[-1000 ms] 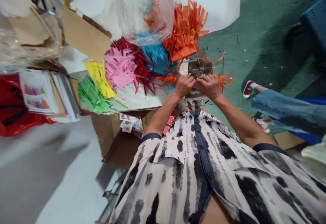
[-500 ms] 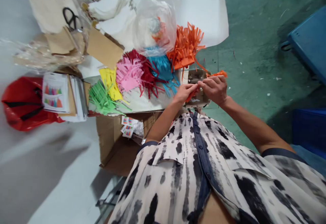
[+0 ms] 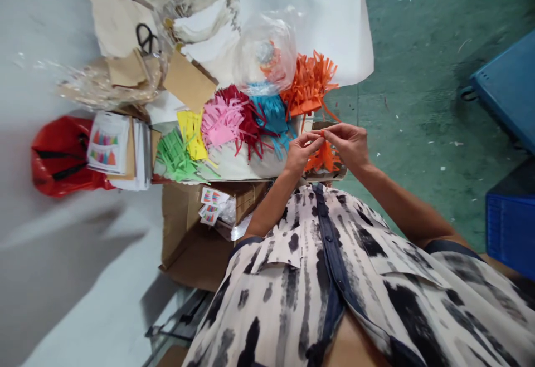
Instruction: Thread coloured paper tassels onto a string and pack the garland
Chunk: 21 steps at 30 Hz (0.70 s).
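Between my two hands hangs an orange paper tassel (image 3: 322,158), its fringed strips pointing down toward my shirt. My left hand (image 3: 301,150) is closed in a pinch at the tassel's top end. From the other side my right hand (image 3: 349,143) pinches the same end with thumb and fingertips. Just beyond my hands lies a pile of orange fringed paper (image 3: 309,86). To its left are blue fringed paper (image 3: 270,113), dark red fringed paper (image 3: 246,125), pink fringed paper (image 3: 221,122), yellow fringed paper (image 3: 193,133) and green fringed paper (image 3: 175,155).
A clear plastic bag (image 3: 265,52) stands behind the fringes. Brown card (image 3: 190,82), black-handled scissors (image 3: 146,38), printed packets (image 3: 109,141) and a red bag (image 3: 58,158) lie leftward. Below the table edge sits an open cardboard box (image 3: 184,239). Blue bins (image 3: 510,83) stand at the right.
The orange tassel has come into plain view, hanging below my fingers; before, orange paper also stuck out beyond my right hand. Both hands are now pinched at its top. The view has shifted slightly.
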### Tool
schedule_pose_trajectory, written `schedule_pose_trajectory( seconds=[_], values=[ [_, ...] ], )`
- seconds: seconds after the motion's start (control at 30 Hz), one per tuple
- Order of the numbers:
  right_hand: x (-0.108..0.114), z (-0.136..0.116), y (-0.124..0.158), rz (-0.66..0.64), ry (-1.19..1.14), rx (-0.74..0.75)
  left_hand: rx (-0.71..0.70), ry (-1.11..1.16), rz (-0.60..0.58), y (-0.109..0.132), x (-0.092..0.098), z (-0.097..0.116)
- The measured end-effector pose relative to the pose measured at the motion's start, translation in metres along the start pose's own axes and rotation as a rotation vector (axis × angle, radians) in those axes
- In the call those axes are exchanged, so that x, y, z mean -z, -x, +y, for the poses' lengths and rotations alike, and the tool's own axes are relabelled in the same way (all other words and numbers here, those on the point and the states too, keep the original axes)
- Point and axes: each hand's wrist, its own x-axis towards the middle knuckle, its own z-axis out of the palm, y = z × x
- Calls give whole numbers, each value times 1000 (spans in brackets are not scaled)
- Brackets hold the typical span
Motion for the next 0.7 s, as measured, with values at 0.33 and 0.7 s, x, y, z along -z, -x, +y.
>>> schedule_pose_trajectory(
  seconds=[0.33, 0.7],
  values=[
    [5, -2, 7, -169, 49, -5, 2, -33, 89, 27, 1, 7],
    [-95, -7, -63, -450, 340, 316, 65, 257, 410, 19, 70, 14]
  ],
)
